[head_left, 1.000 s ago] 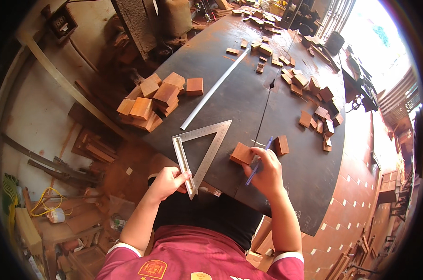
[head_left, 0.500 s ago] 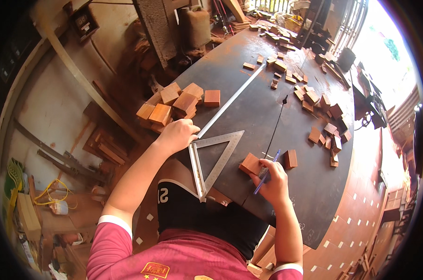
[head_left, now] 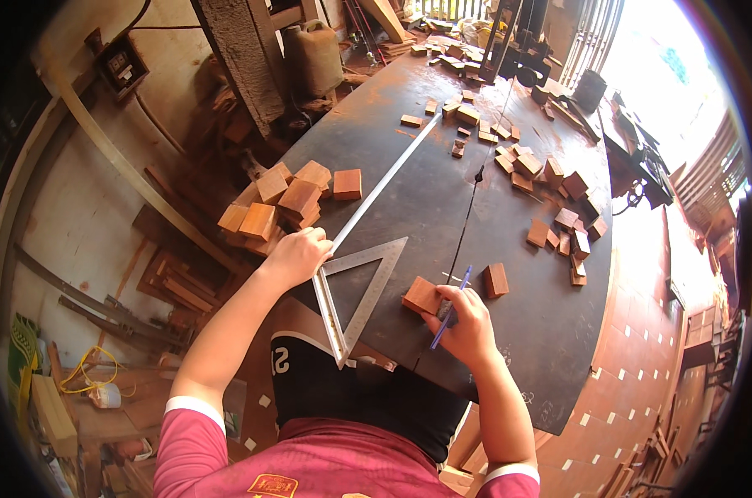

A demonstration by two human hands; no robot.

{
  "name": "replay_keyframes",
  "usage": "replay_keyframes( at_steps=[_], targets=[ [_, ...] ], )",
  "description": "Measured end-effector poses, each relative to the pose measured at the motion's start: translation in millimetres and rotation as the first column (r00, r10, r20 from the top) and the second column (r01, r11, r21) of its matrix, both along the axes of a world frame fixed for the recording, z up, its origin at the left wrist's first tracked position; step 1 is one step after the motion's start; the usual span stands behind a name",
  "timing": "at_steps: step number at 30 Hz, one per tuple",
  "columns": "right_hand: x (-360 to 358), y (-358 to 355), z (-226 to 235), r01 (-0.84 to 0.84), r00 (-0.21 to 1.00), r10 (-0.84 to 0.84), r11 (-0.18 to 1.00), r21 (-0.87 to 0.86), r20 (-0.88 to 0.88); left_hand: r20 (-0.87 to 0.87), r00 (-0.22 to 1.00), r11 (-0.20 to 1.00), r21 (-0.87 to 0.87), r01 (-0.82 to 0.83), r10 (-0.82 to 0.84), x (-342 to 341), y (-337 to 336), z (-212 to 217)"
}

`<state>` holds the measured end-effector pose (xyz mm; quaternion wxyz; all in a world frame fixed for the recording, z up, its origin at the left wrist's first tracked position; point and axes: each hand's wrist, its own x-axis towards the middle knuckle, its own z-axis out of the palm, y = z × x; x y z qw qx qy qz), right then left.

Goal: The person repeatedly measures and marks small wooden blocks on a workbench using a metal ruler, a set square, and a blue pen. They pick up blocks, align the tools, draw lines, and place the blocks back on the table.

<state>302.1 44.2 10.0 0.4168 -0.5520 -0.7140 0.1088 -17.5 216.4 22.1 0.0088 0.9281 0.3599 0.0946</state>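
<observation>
Nearest, the person's red shirt (head_left: 367, 452) and black shorts (head_left: 359, 386) face the near edge of a dark table (head_left: 442, 220). A metal triangular square (head_left: 372, 295) lies by the near left corner, its thick ribbed side at the left and its lowest tip projecting over the near edge. Right hand (head_left: 465, 324): closed on a slim blue pen (head_left: 451, 309), held aslant; thumb and fingers also touch a reddish wooden block (head_left: 420, 295), which sits inward of the near edge, right of the square and apart from it. A second block (head_left: 495, 280) stands just right of this hand. Left hand (head_left: 299, 256): at the square's upper left corner and the near end of a straight pale bar (head_left: 390, 178), fingers curled; contact side hidden, so cannot tell whether it grips either one. The bar runs from there toward the far edge. Beyond the left hand, a heap of blocks (head_left: 297, 199) is piled by the left edge, one single block (head_left: 348, 184) just right of it. Loose blocks (head_left: 566, 219) line the right edge; smaller pieces (head_left: 467, 114) are scattered farther up. Past the table's left edge, toward the far end: a dusty jerrycan (head_left: 313, 62).
</observation>
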Motion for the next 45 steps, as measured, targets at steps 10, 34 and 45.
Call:
replay_keyframes(
  at_steps=[10,34,45],
  targets=[
    [0.2,0.3,-1.9,0.01,1.0,-0.01,1.0,-0.024,-0.01,0.054,0.997,0.997,-0.053,-0.054,0.057,2.9,0.8,-4.1],
    [-0.4,0.2,-2.4,0.01,1.0,-0.009,0.999,-0.033,0.012,-0.139,0.983,0.966,0.212,0.149,-0.121,-0.2,6.2,-7.3],
    [2.0,-1.8,-6.1,0.005,0.999,-0.007,0.999,-0.05,-0.033,-0.149,0.976,0.972,0.144,0.183,-0.162,2.7,8.0,3.4]
  ],
)
